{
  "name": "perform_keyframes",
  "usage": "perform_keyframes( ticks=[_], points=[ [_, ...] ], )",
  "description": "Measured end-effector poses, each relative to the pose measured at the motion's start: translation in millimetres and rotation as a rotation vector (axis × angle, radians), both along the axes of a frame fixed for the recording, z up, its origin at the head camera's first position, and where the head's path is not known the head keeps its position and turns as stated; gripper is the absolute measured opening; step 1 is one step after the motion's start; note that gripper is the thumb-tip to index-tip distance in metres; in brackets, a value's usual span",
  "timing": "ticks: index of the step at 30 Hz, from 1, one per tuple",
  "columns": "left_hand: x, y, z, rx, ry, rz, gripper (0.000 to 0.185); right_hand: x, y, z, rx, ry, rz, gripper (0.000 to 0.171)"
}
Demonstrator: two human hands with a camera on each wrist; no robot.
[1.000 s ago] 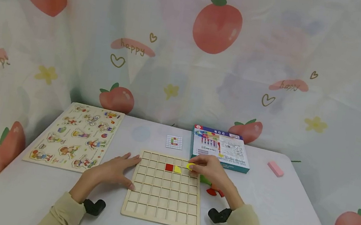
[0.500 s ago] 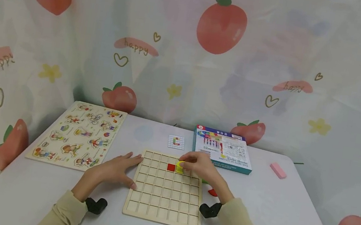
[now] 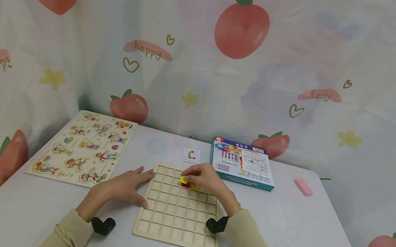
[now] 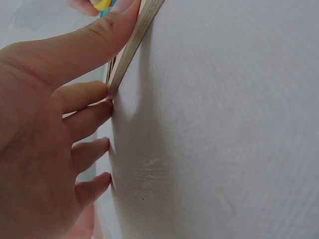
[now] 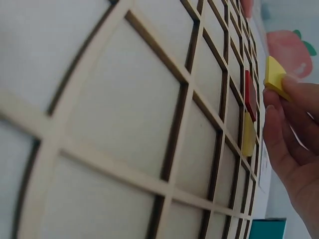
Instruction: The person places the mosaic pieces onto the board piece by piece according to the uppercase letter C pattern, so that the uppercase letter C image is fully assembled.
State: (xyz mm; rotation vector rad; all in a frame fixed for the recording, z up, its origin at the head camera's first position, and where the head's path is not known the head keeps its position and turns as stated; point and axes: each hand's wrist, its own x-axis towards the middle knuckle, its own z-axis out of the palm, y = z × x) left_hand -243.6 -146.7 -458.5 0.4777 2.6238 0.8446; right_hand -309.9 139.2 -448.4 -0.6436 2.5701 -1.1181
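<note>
A wooden grid board (image 3: 172, 221) lies flat in front of me in the head view. My left hand (image 3: 127, 187) spreads its fingers along the board's left edge; in the left wrist view its thumb lies over the wooden edge. Between thumb and fingers my right hand (image 3: 208, 179) pinches a yellow tile (image 5: 274, 75) with a curved side, held tilted just above the board's upper cells. Right under it a red square tile (image 3: 185, 185) sits in the grid. Another yellow tile (image 5: 248, 135) fills the cell beside the red one, partly covered by my fingers in the head view.
A small gridded card (image 3: 191, 155) with a coloured pattern lies behind the board. To its right is a flat teal-edged box (image 3: 243, 166), then a pink block (image 3: 303, 187). A picture puzzle board (image 3: 82, 149) occupies the left side. Black wrist cameras (image 3: 103, 226) stick out below both hands.
My right hand has carried the yellow tile leftward, from the board's right edge, past the seated yellow tile, to above the red one. The left hand stays in place. Loose red and green pieces are now hidden.
</note>
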Motion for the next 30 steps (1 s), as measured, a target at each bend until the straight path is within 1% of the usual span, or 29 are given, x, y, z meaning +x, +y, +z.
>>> perform_keyframes(
  ticks=[6,11,17,23,27,30],
  points=[
    [0.2,0,0.7,0.003,-0.009,0.008,0.097,-2.6,-10,-0.3,0.012,0.001,0.030,0.014],
    [0.9,1,1.0,0.012,-0.009,0.000,0.096,-3.9,-14,-3.2,0.037,0.014,0.040,0.011],
    [1.8,3,3.2,0.017,0.002,-0.008,0.095,-3.8,-15,-4.2,0.053,0.021,0.020,0.010],
    [2.1,2,1.3,0.015,0.002,-0.015,0.095,-2.8,-18,-7.1,0.049,0.019,-0.012,0.010],
    [2.1,1,0.9,0.000,-0.004,-0.023,0.096,-1.6,-20,-8.0,0.054,0.023,-0.015,0.010],
    [1.9,0,1.8,-0.007,0.002,-0.022,0.095,-0.9,-23,-7.2,0.071,0.046,-0.004,0.010]
  ],
)
